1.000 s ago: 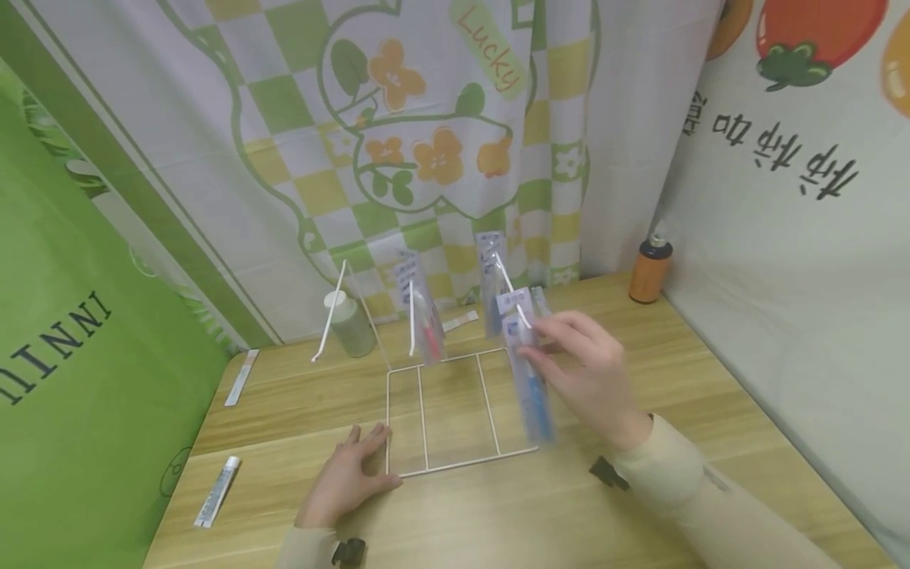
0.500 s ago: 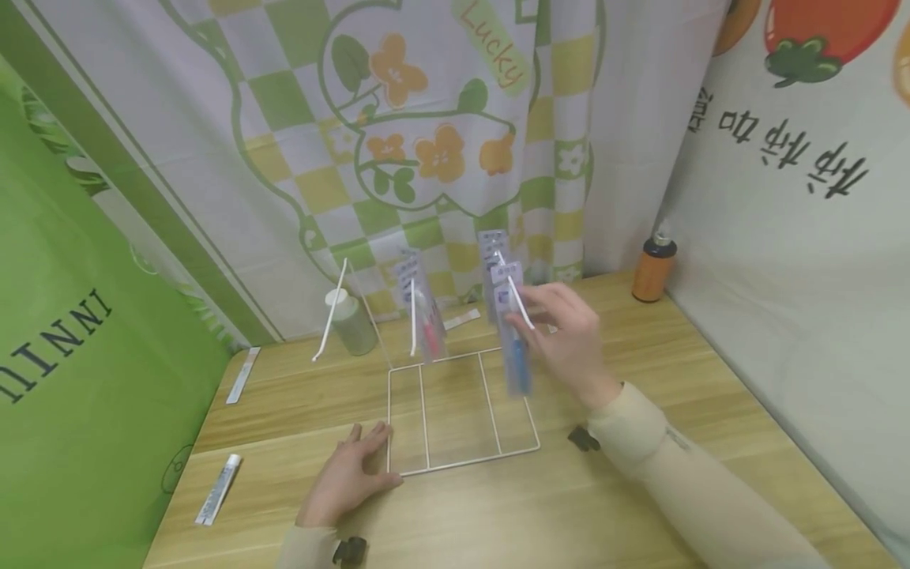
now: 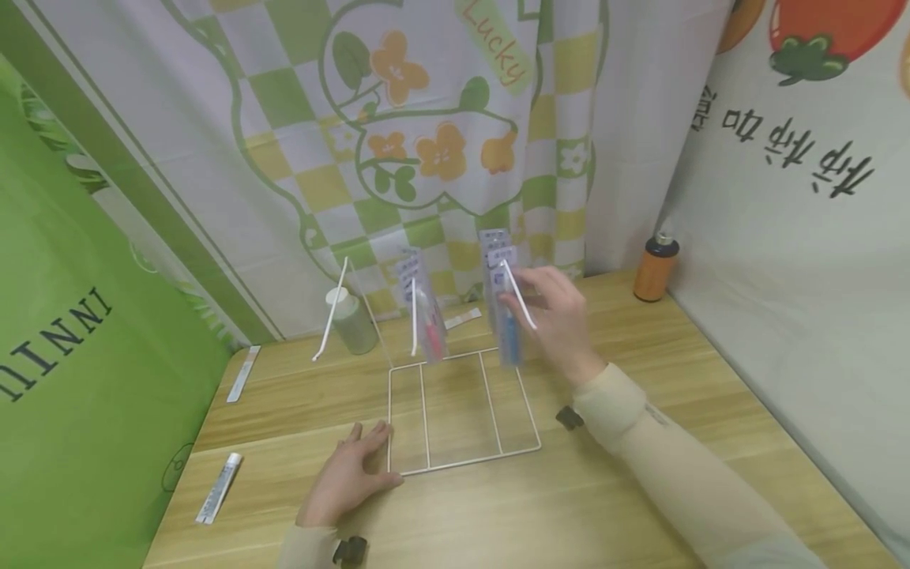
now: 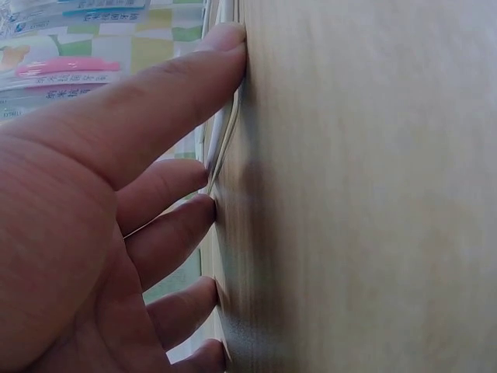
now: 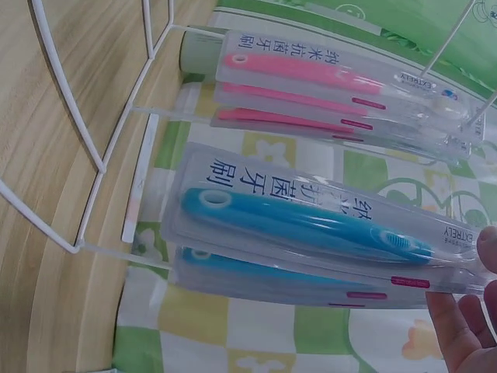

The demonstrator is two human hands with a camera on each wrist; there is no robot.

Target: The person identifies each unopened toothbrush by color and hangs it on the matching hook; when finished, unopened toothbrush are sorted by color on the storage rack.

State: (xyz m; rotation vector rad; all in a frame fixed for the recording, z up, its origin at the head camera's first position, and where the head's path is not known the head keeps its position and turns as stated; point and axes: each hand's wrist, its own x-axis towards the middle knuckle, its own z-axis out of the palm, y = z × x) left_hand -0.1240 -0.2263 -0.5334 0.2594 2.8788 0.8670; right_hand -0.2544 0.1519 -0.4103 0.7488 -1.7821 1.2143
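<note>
My right hand [image 3: 554, 316] pinches a packaged blue toothbrush [image 5: 303, 225] near its top, thumb on one face and fingers behind. The pack hangs upright on the right hook [image 3: 520, 296] of a white wire rack [image 3: 483, 457], close in front of more blue packs. Several packaged pink toothbrushes [image 5: 307, 74] hang from the middle hook [image 3: 415, 316]. The left hook [image 3: 330, 312] carries nothing. My left hand [image 3: 348, 478] rests at the near left corner of the rack's base, fingers spread; in the left wrist view its fingertips touch the wire and the wooden table [image 4: 373, 194].
Behind the left hook stands a green bottle with a white cap [image 3: 351, 324]. An orange bottle [image 3: 654, 273] is at the back right corner. A toothpaste tube [image 3: 219, 488] and a slim white packet [image 3: 244, 374] lie at left; another white strip [image 3: 462, 319] lies behind the rack.
My right hand has slid the blue toothbrush pack back along the right hook, away from its tip, up to the packs behind. My left hand has stayed on the rack's base.
</note>
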